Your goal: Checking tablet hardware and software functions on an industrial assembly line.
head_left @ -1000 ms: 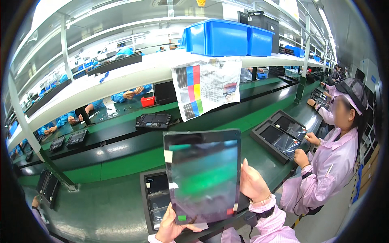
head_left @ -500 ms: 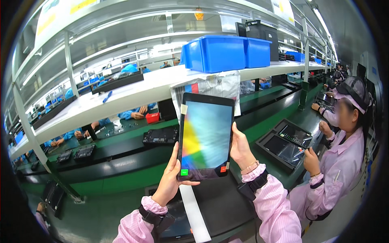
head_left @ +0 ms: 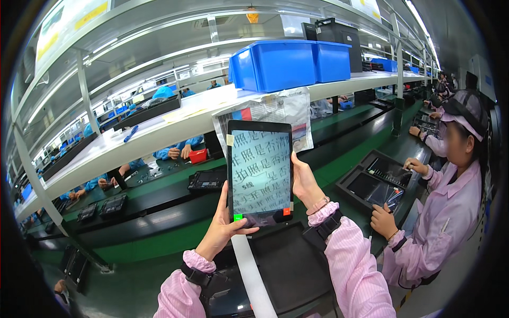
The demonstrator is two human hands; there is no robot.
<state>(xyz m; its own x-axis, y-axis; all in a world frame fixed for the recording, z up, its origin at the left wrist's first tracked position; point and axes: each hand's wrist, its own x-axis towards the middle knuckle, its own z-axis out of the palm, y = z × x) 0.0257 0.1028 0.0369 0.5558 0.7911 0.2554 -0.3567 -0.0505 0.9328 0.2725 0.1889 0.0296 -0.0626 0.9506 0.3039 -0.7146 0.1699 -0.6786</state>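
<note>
Two hands hold up a black-framed tablet (head_left: 260, 172) in the head view, before a printed sheet (head_left: 297, 114) hanging from the white shelf (head_left: 185, 114). Its screen shows slanted rows of large, dark characters on a pale ground; a green square (head_left: 237, 218) and a red square (head_left: 287, 211) mark the lower corners. The sheet's own print is partly covered by the tablet. The left hand (head_left: 220, 231) pinches the lower left corner, thumb across the front; the right hand (head_left: 306, 183) lies against the right edge, but I cannot tell whether its hidden fingers close behind. Beneath the tablet's lower edge sit a white strip (head_left: 253, 275) and a black tray (head_left: 289, 259). Green table (head_left: 132, 283) stretches left of the left forearm; rightward, a co-worker (head_left: 435, 206) sits near.
</note>
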